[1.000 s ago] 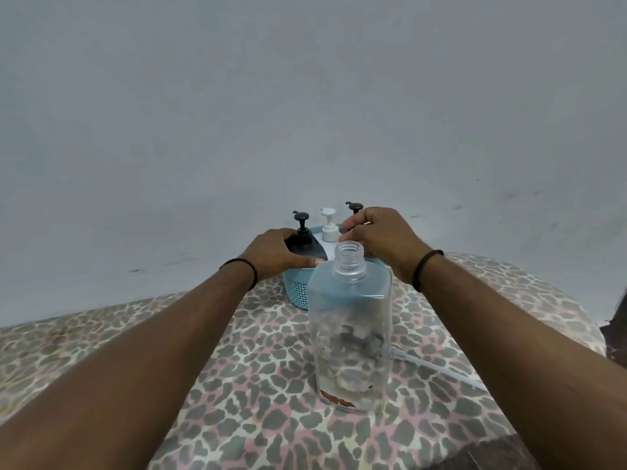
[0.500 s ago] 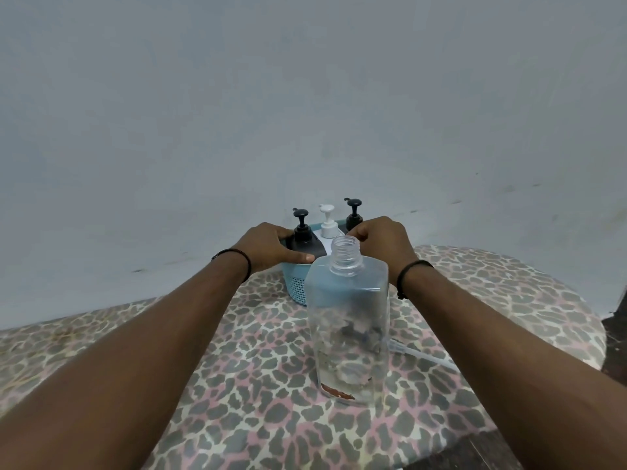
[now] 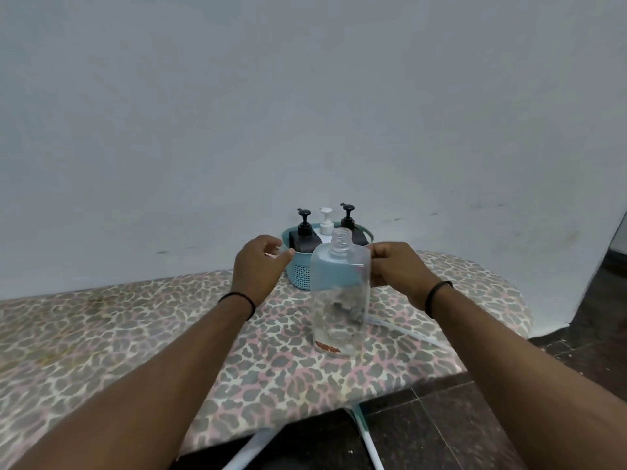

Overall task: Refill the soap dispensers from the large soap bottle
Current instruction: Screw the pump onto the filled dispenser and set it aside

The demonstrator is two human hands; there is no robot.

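A tall clear soap bottle [image 3: 340, 300] stands uncapped on the leopard-print board [image 3: 135, 334], with only a reddish trace at its bottom. Behind it a light blue basket [image 3: 300, 274] holds a black pump dispenser [image 3: 304, 232], a white one [image 3: 325, 223] and another black one [image 3: 348, 220]. My left hand [image 3: 259, 266] curls at the basket's left rim, thumb touching it. My right hand [image 3: 398, 268] is closed at the basket's right side, its fingertips partly hidden by the clear bottle.
A thin white tube [image 3: 407, 334] lies on the board right of the clear bottle. The board's rounded end [image 3: 509, 300] is at the right, with dark floor tiles [image 3: 576, 351] beyond. A grey wall stands close behind the basket. White legs [image 3: 366, 435] show below.
My right hand came down off the dispenser pumps to the basket's right side. My left hand slid from the black dispenser to the left rim. The view pulled back and now shows more of the board.
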